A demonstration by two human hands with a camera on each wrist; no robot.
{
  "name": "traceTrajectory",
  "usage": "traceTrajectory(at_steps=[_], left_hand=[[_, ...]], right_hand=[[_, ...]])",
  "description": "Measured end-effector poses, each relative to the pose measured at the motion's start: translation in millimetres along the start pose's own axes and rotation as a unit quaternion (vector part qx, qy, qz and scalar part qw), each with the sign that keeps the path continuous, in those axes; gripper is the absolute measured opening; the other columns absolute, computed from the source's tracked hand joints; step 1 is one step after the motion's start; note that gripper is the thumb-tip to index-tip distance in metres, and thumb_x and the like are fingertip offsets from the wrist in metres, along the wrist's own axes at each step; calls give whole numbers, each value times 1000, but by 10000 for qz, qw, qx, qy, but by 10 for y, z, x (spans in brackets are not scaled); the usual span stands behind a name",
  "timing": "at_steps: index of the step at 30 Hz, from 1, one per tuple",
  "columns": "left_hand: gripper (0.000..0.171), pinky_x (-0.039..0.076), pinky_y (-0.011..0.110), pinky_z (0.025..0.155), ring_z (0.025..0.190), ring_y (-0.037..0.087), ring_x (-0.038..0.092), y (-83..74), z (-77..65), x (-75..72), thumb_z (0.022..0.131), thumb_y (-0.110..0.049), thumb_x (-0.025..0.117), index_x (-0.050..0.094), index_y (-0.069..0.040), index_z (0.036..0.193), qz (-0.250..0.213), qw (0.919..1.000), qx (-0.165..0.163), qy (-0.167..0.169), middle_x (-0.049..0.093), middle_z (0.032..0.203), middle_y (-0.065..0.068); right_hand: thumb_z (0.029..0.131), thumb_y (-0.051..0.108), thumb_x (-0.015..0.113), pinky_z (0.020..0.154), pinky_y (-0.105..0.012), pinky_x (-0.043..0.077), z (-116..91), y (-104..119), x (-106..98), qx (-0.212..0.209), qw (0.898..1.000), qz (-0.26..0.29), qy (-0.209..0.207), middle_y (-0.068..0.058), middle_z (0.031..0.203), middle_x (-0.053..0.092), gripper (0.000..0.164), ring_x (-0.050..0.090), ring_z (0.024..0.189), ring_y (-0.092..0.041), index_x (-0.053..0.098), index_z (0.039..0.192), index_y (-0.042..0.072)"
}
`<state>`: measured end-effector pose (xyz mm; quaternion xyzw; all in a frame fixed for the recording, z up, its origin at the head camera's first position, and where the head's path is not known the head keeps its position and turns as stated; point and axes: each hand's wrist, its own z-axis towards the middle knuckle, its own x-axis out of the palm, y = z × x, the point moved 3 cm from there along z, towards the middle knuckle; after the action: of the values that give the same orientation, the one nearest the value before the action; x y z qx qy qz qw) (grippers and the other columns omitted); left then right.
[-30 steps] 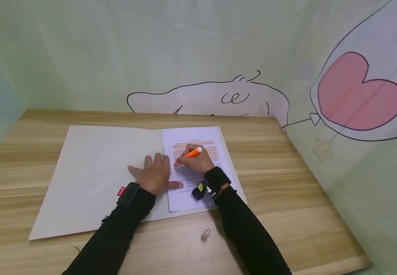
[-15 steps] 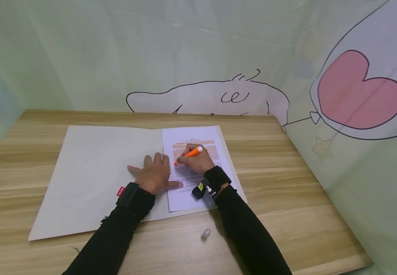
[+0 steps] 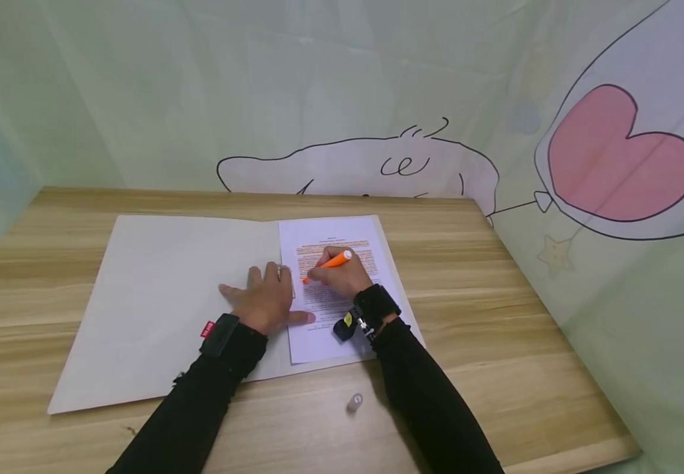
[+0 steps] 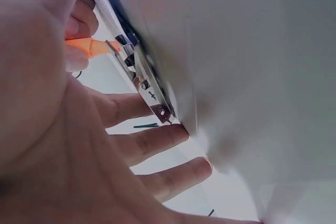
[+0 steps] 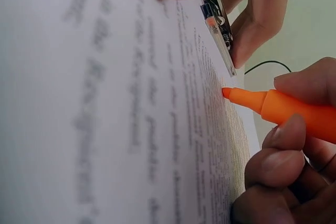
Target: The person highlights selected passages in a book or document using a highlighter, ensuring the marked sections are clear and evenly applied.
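Note:
My right hand (image 3: 342, 275) pinches an orange highlighter (image 5: 294, 111), its tip on the printed sheet (image 3: 330, 228) near the left end of a text line. The upper lines on that sheet are marked orange. Spread flat, my left hand (image 3: 267, 303) rests across the fold of an open white folder (image 3: 164, 283), its thumb on the sheet's left edge. Beside its fingers in the left wrist view is the folder's metal clip (image 4: 149, 87); in the head view the hand mostly hides it.
A small clear cap (image 3: 355, 403) lies on the wooden table (image 3: 496, 368) in front of the folder. Behind the table hangs a printed cloth backdrop (image 3: 318, 85) with cartoon drawings.
The right hand and highlighter have shifted slightly to the right, with the tip a little farther along the text. The left hand has stayed in place.

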<state>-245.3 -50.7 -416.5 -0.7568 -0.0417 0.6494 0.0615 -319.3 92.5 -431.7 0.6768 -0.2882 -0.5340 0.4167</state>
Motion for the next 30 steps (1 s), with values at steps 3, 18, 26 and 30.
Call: traceTrajectory(at_steps=[3, 18, 26, 30], left_hand=[[107, 27, 89, 91, 125, 48, 42, -3, 5, -5, 70, -64, 79, 41, 3, 145, 28, 10000, 19, -13, 43, 141, 28], [108, 27, 89, 92, 126, 48, 42, -15, 3, 11, 70, -63, 80, 40, 3, 146, 20, 10000, 21, -31, 43, 142, 28], [108, 26, 89, 92, 125, 48, 41, -18, 15, 17, 70, -62, 80, 41, 3, 145, 9, 10000, -16, -16, 43, 141, 27], [107, 27, 89, 92, 125, 48, 42, -22, 10, 14, 70, -62, 81, 41, 3, 145, 41, 10000, -8, -22, 43, 141, 28]], right_hand=[[82, 16, 79, 51, -25, 39, 5, -3, -5, 0, 10000, 73, -1, 0, 68, 61, 23, 54, 61, -16, 60, 70, 13], [82, 14, 78, 53, -26, 38, -21, 1, -13, 44, 9999, 104, 8, 0, 69, 59, 23, 54, 64, -17, 58, 70, 13], [82, 14, 78, 52, -26, 37, -14, -6, -33, 108, 9999, -15, 5, -1, 69, 59, 23, 53, 63, -17, 58, 70, 13], [82, 14, 78, 52, -26, 37, -16, -10, -37, 131, 9999, 35, 27, -1, 68, 57, 24, 53, 63, -17, 57, 69, 13]])
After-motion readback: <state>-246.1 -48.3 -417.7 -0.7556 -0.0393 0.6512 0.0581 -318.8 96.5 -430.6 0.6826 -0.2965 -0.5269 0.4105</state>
